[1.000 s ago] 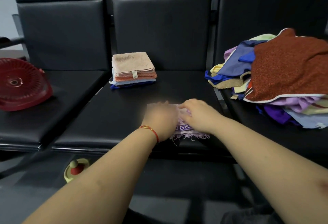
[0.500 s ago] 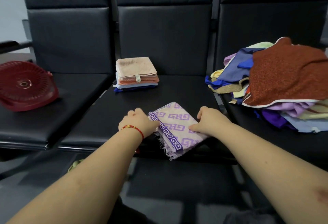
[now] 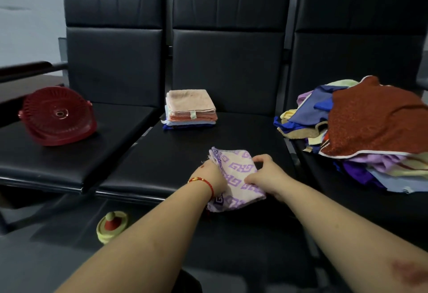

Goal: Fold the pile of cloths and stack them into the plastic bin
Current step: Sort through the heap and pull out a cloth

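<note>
A folded pink cloth with a purple key pattern (image 3: 238, 176) lies near the front edge of the middle black seat. My left hand (image 3: 212, 175) grips its left edge. My right hand (image 3: 266, 174) pinches its right side with thumb and fingers curled. A stack of folded cloths (image 3: 191, 109), peach on top, sits at the back of the same seat. A loose pile of cloths (image 3: 370, 130), topped by a rust-red one, covers the right seat. A red plastic bin (image 3: 58, 116) lies tipped on the left seat.
Three black padded seats (image 3: 162, 165) with tall backs stand in a row. A yellow and red toy (image 3: 112, 225) sits on the floor under the seat edge. A dark table edge (image 3: 23, 70) shows at far left.
The patterned cloth has turned and lifted at the left edge. Both hands have closed in on its sides. The camera has tilted up, showing more of the seat backs.
</note>
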The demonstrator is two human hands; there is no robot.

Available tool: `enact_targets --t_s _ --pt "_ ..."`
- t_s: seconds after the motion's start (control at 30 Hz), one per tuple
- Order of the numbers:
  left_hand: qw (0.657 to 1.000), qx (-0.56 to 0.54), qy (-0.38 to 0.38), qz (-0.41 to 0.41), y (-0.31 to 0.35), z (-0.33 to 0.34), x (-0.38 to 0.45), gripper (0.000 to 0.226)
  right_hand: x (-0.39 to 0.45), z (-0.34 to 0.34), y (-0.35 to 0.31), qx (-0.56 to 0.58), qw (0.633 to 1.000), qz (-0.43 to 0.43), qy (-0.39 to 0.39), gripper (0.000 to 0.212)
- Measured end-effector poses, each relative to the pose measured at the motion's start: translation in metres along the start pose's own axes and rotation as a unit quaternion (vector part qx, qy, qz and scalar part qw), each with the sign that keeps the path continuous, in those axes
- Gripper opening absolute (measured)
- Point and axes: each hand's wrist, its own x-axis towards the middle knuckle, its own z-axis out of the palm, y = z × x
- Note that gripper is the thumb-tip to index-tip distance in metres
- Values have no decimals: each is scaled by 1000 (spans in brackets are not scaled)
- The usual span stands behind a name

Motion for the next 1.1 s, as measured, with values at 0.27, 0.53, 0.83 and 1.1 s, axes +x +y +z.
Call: enact_targets --t_s 0.27,0.53,0.83,1.1 --pt "984 -153 -37 87 -22 -7 13 66 13 11 0 -3 998 -66 -17 51" --pt "983 -162 11 84 -33 -62 79 71 81 20 -53 -36 988 -149 -28 58" --pt "979 -153 109 83 -30 -155 187 70 211 25 -154 -30 971 -237 -14 58" --pt "986 -112 117 38 -33 -174 274 65 305 44 -180 -65 974 -216 -32 61"
